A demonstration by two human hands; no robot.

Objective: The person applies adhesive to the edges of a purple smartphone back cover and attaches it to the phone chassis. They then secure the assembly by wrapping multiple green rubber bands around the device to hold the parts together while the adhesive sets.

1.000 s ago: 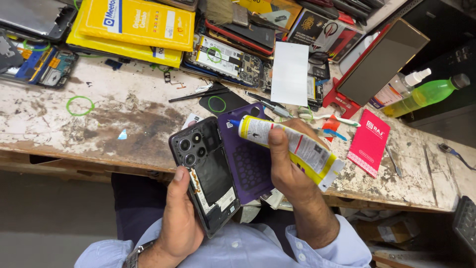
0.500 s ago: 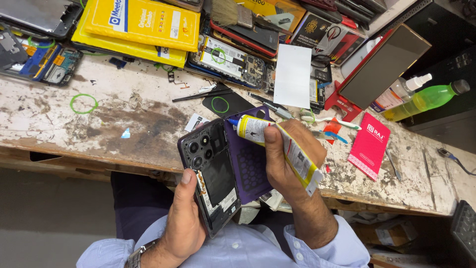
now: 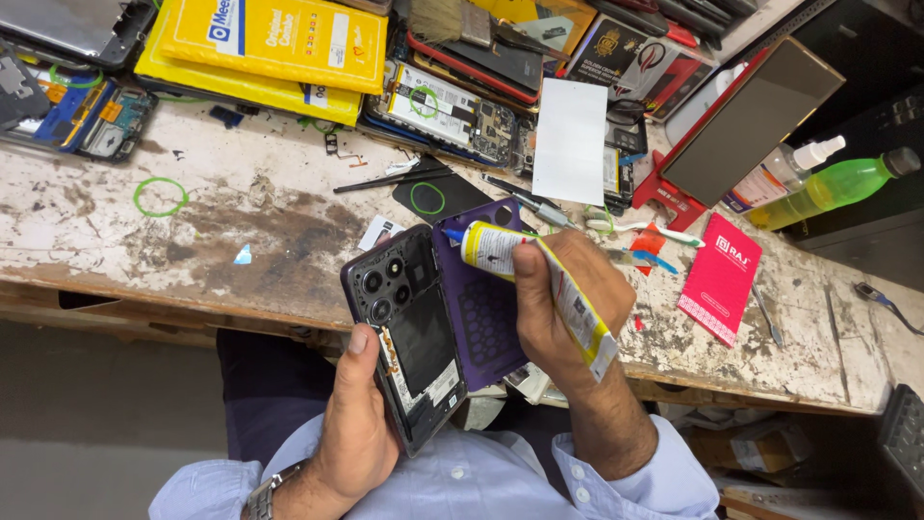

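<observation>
My left hand (image 3: 358, 424) grips a black phone (image 3: 404, 332) with its back cover off, camera lenses at the top and inner parts exposed. My right hand (image 3: 568, 299) is shut on a yellow and white glue tube (image 3: 539, 279) whose blue nozzle points left, close to the phone's upper right edge. A purple phone case (image 3: 481, 308) lies under the tube, between both hands, at the worn bench's (image 3: 212, 241) front edge.
Yellow boxes (image 3: 269, 48), opened phones and circuit boards (image 3: 452, 111), a white card (image 3: 570, 140), tweezers, a red packet (image 3: 720, 277), a green bottle (image 3: 828, 188), a small white bottle and green rubber rings (image 3: 159, 195) crowd the bench.
The glue tube has swung down and left, its nozzle now close to the phone's upper edge. The phone sits slightly lower and more upright in my left hand.
</observation>
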